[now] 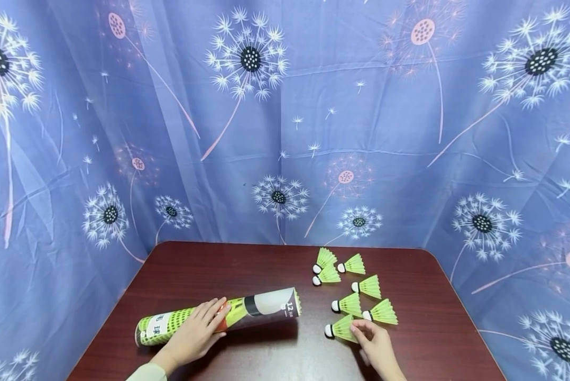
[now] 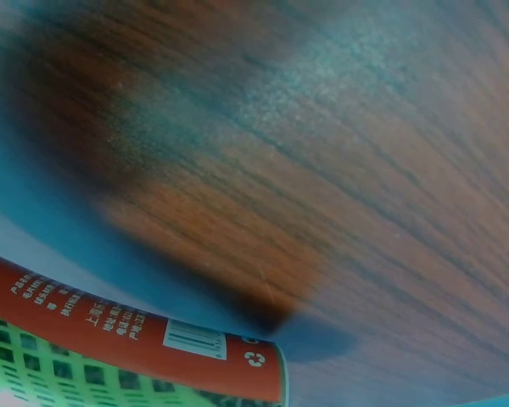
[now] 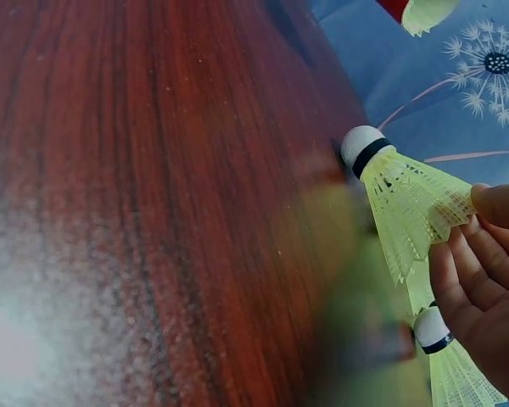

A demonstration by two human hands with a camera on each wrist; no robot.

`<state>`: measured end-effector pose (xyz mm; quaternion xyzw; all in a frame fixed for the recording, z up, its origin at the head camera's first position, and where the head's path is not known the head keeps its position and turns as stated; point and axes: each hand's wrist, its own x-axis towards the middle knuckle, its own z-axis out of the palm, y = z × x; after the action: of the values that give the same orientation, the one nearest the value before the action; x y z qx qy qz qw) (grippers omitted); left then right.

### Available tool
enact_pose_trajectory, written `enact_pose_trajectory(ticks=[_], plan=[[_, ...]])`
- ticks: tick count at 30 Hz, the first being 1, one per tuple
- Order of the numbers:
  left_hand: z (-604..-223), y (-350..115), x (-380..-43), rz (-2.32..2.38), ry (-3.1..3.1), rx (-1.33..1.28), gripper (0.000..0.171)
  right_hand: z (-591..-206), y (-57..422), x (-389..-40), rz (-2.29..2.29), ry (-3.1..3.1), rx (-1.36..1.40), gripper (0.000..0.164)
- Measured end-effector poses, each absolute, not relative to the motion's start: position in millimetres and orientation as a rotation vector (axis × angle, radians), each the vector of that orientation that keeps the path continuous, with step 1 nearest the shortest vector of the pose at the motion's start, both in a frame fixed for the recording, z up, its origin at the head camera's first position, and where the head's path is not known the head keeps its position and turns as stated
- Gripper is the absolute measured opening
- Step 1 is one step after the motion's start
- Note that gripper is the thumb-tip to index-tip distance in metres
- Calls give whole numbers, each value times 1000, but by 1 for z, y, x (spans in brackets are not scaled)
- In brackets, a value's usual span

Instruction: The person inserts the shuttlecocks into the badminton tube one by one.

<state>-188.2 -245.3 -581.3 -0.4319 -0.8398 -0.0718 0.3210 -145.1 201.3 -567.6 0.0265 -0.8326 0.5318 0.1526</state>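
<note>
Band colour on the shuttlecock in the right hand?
Black: the band sits between white tip and yellow-green skirt. Best in right wrist view.

Table [image 1: 237,264] glossy, wood-grained; shuttlecock skirt [image 3: 411,208] plastic mesh; tube [image 1: 270,306] smooth, printed; curtain [image 1: 332,121] creased cloth

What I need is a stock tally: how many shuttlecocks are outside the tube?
7: one shuttlecock pinched by the right hand, three just beyond it, three farther back on the table. More may be hidden inside the tube.
</note>
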Motion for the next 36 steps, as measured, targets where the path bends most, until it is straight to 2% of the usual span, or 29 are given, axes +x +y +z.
enact_pose_trajectory(ticks=[3,17,31,36], plan=[[-582,-245,-189,-190,-2204,-1134,56,-586,207,-152,1542,-2357,65,5],[-582,-246,-189,-184,-2204,-1129,56,-585,204,-157,1609,-2292,64,7],[-585,-244,-191,-196,-2204,-1140,56,-573,193,-165,1622,-2292,83,7],[-584,-244,-190,-172,-2218,-1129,57,-554,185,-163,1639,-2272,73,6]])
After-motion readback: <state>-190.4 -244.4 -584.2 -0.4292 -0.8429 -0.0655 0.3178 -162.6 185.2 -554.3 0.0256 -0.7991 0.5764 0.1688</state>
